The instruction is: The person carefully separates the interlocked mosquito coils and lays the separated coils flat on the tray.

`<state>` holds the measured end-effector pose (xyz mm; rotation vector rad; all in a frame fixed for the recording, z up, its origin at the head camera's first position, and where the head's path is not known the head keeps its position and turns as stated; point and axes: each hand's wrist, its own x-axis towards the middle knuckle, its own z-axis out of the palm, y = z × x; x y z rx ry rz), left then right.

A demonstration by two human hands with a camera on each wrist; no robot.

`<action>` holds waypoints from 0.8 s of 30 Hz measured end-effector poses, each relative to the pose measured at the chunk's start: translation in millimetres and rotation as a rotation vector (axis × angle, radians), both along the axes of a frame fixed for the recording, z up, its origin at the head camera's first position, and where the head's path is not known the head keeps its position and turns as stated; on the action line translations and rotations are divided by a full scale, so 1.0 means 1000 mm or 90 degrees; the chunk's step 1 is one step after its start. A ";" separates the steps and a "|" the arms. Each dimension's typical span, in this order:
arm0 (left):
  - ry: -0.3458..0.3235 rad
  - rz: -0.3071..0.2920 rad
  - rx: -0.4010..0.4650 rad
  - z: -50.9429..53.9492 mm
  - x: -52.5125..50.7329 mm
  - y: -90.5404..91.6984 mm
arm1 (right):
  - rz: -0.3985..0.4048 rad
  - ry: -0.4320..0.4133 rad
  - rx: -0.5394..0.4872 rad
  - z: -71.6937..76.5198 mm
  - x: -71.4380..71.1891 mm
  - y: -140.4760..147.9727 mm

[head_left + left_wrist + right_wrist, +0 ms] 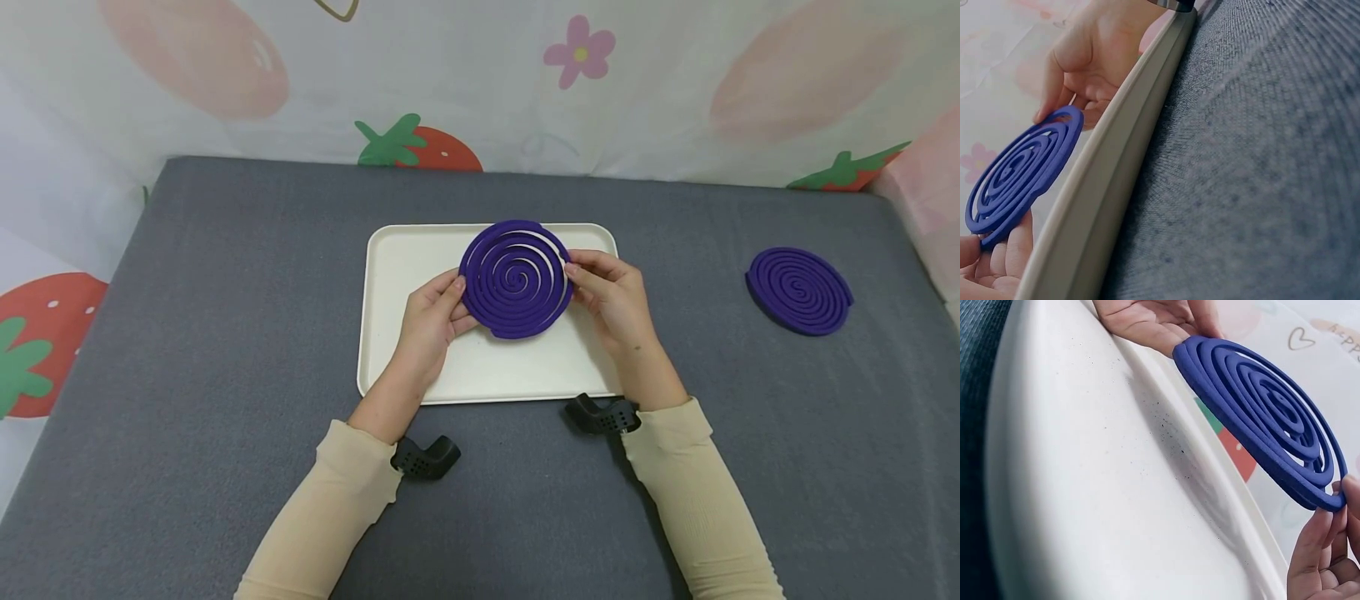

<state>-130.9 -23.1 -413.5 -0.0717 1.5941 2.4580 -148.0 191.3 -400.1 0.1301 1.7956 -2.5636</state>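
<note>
A purple mosquito coil (516,283), a flat round spiral, is held up above a white tray (397,350). My left hand (433,317) pinches its left edge, the thumb on the upper face and the other fingers beneath. At the opposite edge my right hand (611,300) pinches the outer ring between thumb and fingers. Gaps show between some rings, and in the right wrist view the coil (1254,412) is tilted, with its inner rings out of line with the outer ones. Small dark specks dot the tray's surface (1147,444) there.
Another purple mosquito coil (799,292) lies on the grey tablecloth (225,292) to the right. A printed curtain (480,75) with strawberries and a flower hangs behind the table. The tray's raised rim (1104,162) runs close beside the left wrist camera.
</note>
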 end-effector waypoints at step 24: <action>0.016 0.031 0.017 0.000 -0.001 0.001 | 0.047 -0.009 0.004 0.002 0.000 -0.001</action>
